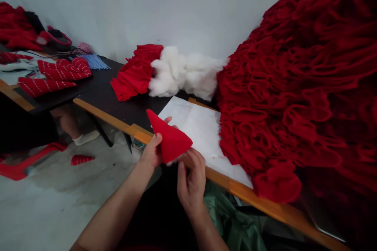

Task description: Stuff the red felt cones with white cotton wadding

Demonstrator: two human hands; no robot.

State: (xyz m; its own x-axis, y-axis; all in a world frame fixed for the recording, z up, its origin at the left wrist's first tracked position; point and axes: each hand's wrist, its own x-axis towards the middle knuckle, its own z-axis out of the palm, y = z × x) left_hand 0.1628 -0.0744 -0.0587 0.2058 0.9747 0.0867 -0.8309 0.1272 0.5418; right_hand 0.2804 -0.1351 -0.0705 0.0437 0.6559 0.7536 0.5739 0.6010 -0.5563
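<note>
The left hand (152, 151) gripped a red felt cone (170, 140) near its base, thumb on the near face, fingers curled behind it. The right hand (191, 183) was partly closed, its fingertips (191, 159) pinching the cone's lower edge. A white wisp showed at that edge, too small to identify. The cone was held in the air, tip pointing up and left, just above the orange wooden table edge (141, 133) and overlapping a white paper sheet (203, 133).

Beyond the sheet lay a dark table top (100, 86) with a folded pile of red fabric (135, 72) touching a mound of white stuffing (179, 72). On the right, a huge heap of looped dark-red fabric (294, 86) rose against the wall and lay over part of the sheet. Further left were red-and-white striped pieces (54, 74) and a bundle of blue strands (94, 61).

Below the table edge, a striped red cone (82, 159) lay on the concrete floor (59, 204) — near a red plastic stool (26, 160) and a leg in a white sock (85, 138). Green cloth (229, 215) bunched beneath the right forearm.
</note>
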